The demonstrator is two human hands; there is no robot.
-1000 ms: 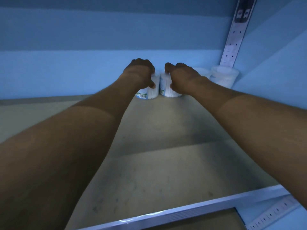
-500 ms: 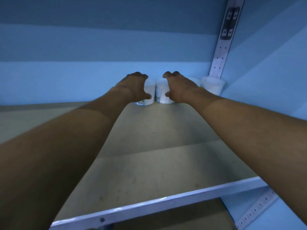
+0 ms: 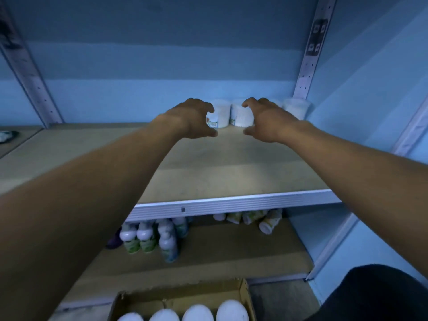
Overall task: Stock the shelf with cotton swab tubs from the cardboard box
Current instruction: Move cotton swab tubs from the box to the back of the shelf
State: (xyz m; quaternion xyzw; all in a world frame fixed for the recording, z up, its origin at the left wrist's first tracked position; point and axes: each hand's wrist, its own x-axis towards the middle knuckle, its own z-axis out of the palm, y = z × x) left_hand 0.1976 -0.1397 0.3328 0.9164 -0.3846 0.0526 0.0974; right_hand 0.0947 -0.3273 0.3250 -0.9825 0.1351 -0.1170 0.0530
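Item: cotton swab tubs, shelf rear right; both hands empty.

I log two cotton swab tubs (image 3: 221, 114) upright and touching at the back of the shelf (image 3: 231, 172), long axes vertical, lids up, more tubs just beside them toward the right upright (image 3: 308, 66). My left hand (image 3: 188, 119) and right hand (image 3: 266, 120) hover just in front, one tub beyond each, fingers (image 3: 203, 105) curled wide and gripping nothing. Neither hand is nearer. Next stock, I judge, lies below me in the cardboard box (image 3: 180, 297), white lids (image 3: 198, 312) showing. Bottles (image 3: 148, 237) occupy the lower shelf.
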